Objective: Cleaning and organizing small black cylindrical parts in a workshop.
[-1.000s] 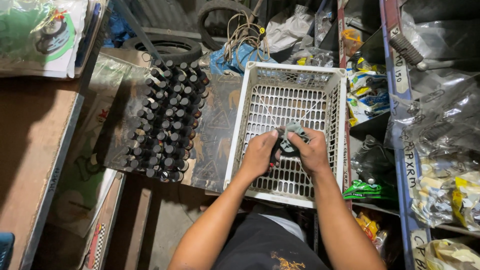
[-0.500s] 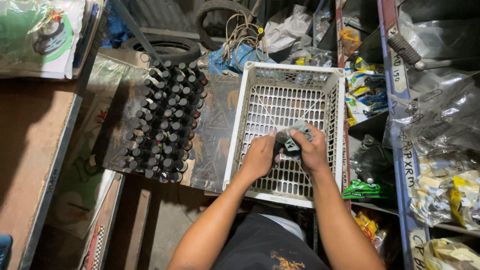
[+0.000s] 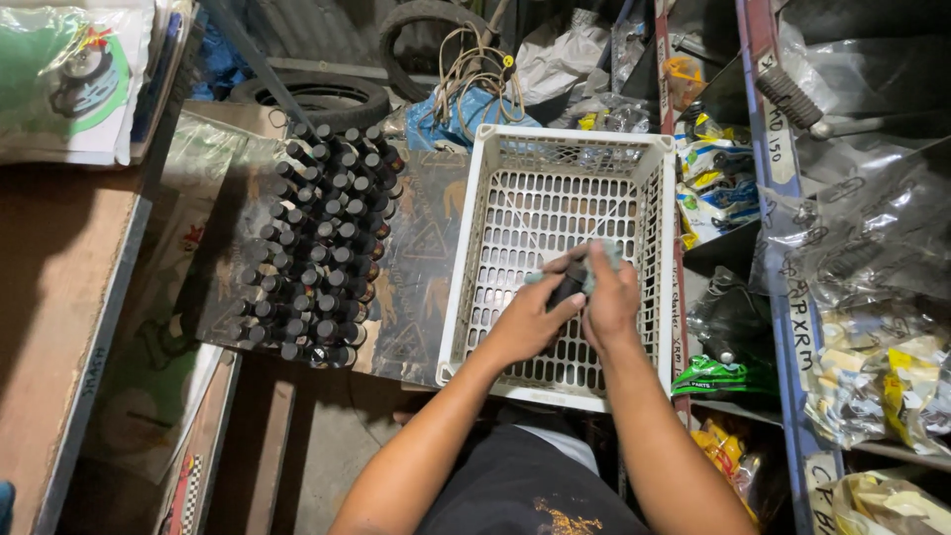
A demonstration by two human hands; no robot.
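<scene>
Two hands meet over the white plastic crate (image 3: 466,258), working on one small dark bottle (image 3: 569,284) held just above its slotted floor. The left hand (image 3: 527,322) closes its fingers round the lower part of the bottle, while the right hand (image 3: 610,297) presses a greyish cloth (image 3: 600,260) against its upper end, thumb and fingers wrapped over it. Both grips look firm and closed, the bottle pinched between them and partly hidden by the cloth. To the left of the crate, on a sheet of clear plastic, stands a dense cluster of matching dark bottles (image 3: 317,248), upright and touching one another, well apart from the hands. The crate itself appears to hold nothing else. Judging by the cloth and the grip, the step in hand is wiping a single bottle clean. The next move would call for turning the bottle within the left fingers so the cloth reaches the covered side, keeping the hold steady so it does not slip through onto the crate floor. A shelf (image 3: 783,198) of packets stands to the right.
</scene>
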